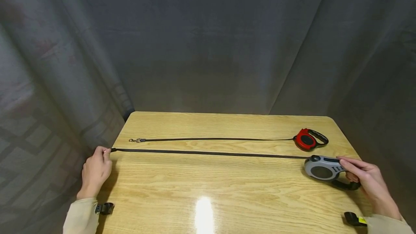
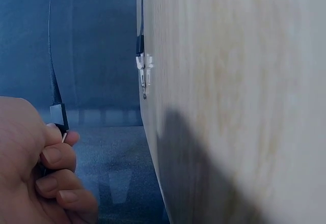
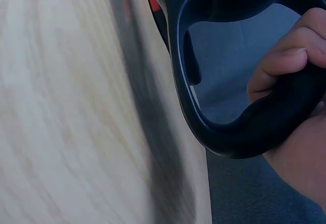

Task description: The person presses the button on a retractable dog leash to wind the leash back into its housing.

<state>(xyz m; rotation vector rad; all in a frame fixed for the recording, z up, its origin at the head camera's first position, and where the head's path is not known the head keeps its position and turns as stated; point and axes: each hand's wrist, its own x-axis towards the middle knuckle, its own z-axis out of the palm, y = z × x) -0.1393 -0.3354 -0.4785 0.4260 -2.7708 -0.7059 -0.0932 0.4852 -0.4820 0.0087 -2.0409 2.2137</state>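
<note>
Wooden table: light oak-grain tabletop with rounded corners, the landmark for everything else; grey curtain hangs behind it.
Left hand: left hand sits at the table's left edge, fingers curled and pinching the end of the black flat tape.
Black tape: stretched taut across the table from its left edge to near its right edge.
Thin cord: black thin cord with a small metal clip lies on the table beyond the tape, parallel to it.
Red leash: red-and-black retractable leash case rests near the table's far right corner.
Grey leash: grey-and-black retractable leash case lies on the table's right side.
Right hand: right hand holds the grey case, fingers wrapped round its black handle.
</note>
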